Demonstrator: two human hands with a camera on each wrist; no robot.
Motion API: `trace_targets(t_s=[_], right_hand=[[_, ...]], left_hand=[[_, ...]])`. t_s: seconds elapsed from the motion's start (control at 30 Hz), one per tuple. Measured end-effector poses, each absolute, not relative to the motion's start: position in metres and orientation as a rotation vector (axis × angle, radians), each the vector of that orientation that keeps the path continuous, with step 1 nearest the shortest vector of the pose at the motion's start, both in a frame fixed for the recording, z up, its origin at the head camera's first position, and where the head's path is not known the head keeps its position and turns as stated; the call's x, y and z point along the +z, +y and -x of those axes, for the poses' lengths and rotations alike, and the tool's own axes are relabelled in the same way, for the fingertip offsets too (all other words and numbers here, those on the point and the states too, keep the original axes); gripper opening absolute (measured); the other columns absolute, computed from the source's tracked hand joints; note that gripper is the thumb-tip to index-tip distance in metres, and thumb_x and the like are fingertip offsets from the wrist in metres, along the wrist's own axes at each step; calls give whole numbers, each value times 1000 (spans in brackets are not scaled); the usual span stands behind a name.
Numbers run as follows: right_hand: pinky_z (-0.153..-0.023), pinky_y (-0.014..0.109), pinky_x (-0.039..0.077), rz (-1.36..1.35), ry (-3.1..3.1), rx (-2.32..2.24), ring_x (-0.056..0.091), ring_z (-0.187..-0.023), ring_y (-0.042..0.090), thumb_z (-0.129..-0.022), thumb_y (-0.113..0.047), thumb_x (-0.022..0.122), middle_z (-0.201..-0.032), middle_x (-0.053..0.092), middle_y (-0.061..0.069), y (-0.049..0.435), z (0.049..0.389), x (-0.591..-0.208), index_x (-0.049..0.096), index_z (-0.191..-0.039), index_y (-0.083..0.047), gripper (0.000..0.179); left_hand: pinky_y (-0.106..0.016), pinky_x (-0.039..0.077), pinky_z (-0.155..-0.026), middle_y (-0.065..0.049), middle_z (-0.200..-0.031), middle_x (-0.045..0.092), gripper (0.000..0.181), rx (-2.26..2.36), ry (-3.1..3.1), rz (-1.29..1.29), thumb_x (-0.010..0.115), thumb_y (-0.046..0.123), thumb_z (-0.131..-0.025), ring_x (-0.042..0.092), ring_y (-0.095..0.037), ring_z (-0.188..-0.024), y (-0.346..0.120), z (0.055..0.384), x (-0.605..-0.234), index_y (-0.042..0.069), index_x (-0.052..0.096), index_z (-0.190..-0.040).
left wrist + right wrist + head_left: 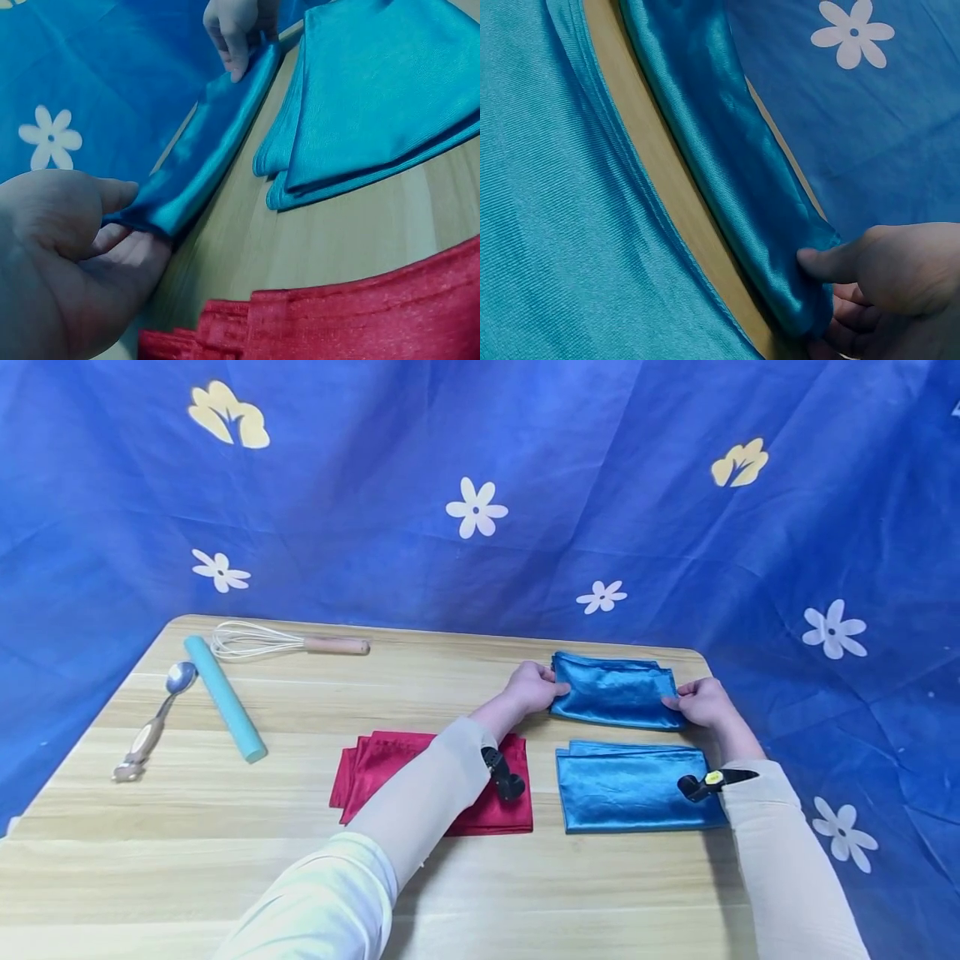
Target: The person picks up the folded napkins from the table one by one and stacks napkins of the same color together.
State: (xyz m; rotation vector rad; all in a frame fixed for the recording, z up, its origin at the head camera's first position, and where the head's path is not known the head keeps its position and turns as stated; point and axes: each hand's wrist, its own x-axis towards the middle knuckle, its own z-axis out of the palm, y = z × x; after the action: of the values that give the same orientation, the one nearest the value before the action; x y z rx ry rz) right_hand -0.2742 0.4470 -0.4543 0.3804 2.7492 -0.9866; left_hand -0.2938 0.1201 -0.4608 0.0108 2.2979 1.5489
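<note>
Both hands pinch opposite ends of a folded blue satin cloth (617, 692) near the table's back right. My left hand (531, 687) grips its left end, thumb on top and fingers beneath, as the left wrist view shows. At the right end my right hand (705, 702) pinches a corner, with the thumb over the fabric in the right wrist view. A second folded blue cloth (630, 789) lies flat just in front of the held one. Beneath my left forearm lies a folded red cloth (382, 768), partly hidden by the sleeve.
On the table's left side lie a whisk (337, 646) with a wooden handle, a teal rod (225, 697) and a metal spoon (146, 735). A blue curtain (360, 468) with printed flowers hangs behind the wooden table (247, 860) and along its right edge.
</note>
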Motion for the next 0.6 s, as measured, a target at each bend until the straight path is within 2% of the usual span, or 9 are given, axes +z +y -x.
trace_targets(t_s=[0.1, 0.17, 0.2, 0.27, 0.37, 0.6], right_hand=[[-83, 46, 48, -410, 2719, -1034, 51, -83, 35, -107, -29, 67, -87, 49, 17, 446, 276, -457, 57, -98, 8, 39], [-71, 40, 39, -427, 2695, -1064, 40, -68, 29, -107, -27, 67, -73, 35, 7, 445, 278, -459, 48, -82, -2, 40], [-69, 39, 38, -434, 2686, -1079, 38, -65, 26, -106, -25, 67, -70, 32, 3, 445, 278, -459, 45, -78, -5, 41], [-66, 37, 36, -428, 2682, -1078, 35, -62, 24, -106, -23, 66, -66, 29, 0, 445, 279, -459, 43, -75, -9, 42], [-68, 38, 36, -395, 2695, -1072, 35, -62, 24, -107, -24, 66, -66, 27, 0, 445, 279, -457, 41, -73, -10, 44], [-66, 38, 34, -311, 2725, -1053, 32, -60, 24, -108, -22, 66, -65, 24, 0, 443, 279, -448, 36, -72, -8, 49]], left_hand=[[-38, 55, -96, -12, -123, 66, 35, 1634, 2248, 9, 75, 23, -102, 63, -23, -104, 117, 296, -468, 0, 67, -127], [-35, 56, -96, -14, -121, 69, 34, 1690, 2205, 19, 74, 20, -102, 66, -21, -98, 115, 297, -472, -2, 69, -127], [-34, 56, -95, -15, -120, 70, 33, 1714, 2184, 18, 74, 19, -102, 67, -20, -95, 114, 297, -474, -4, 69, -126], [-32, 57, -93, -16, -119, 71, 32, 1749, 2143, 12, 74, 17, -103, 69, -19, -88, 113, 298, -476, -5, 70, -126], [-30, 59, -89, -17, -122, 71, 32, 1776, 2123, 4, 73, 15, -102, 70, -19, -86, 113, 299, -478, -5, 70, -126], [-30, 61, -88, -18, -131, 69, 34, 1804, 2097, 28, 74, 13, -102, 74, -25, -100, 112, 298, -478, -5, 69, -131]])
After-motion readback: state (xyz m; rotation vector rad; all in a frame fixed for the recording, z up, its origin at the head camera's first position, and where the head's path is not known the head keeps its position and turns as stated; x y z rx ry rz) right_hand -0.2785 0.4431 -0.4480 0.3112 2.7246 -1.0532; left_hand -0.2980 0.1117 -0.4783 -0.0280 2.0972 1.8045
